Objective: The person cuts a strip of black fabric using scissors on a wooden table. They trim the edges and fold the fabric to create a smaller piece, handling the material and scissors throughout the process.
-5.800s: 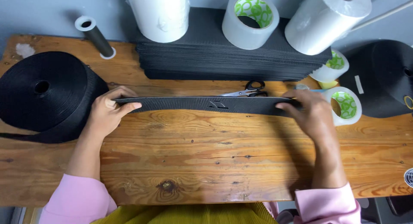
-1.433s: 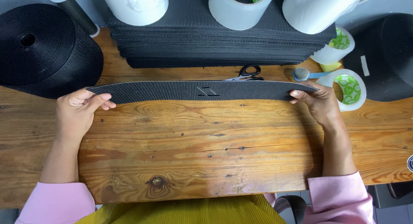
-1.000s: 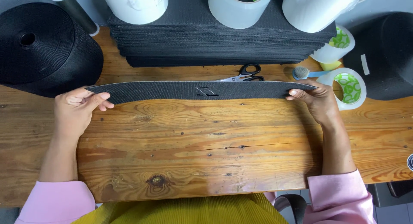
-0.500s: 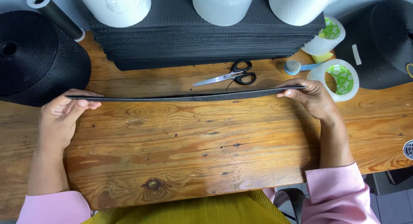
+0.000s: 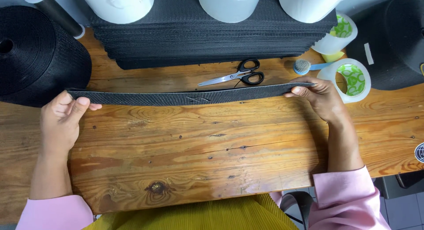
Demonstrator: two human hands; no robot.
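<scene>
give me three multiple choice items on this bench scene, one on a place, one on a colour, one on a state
1. Where do the scissors lie?
A. on the wooden table between the strap and the stack of black pieces
B. on the big black roll
C. in the right hand

2. What colour is the strap?
A. white
B. black
C. green

3. How is the strap held?
A. rolled up in one hand
B. lying loose, untouched
C. stretched out between the left hand and the right hand

Answers: 1 A, the scissors rest on bare wood behind the strap. 2 B, it is dark all along. 3 C, each hand pinches one end.
</scene>
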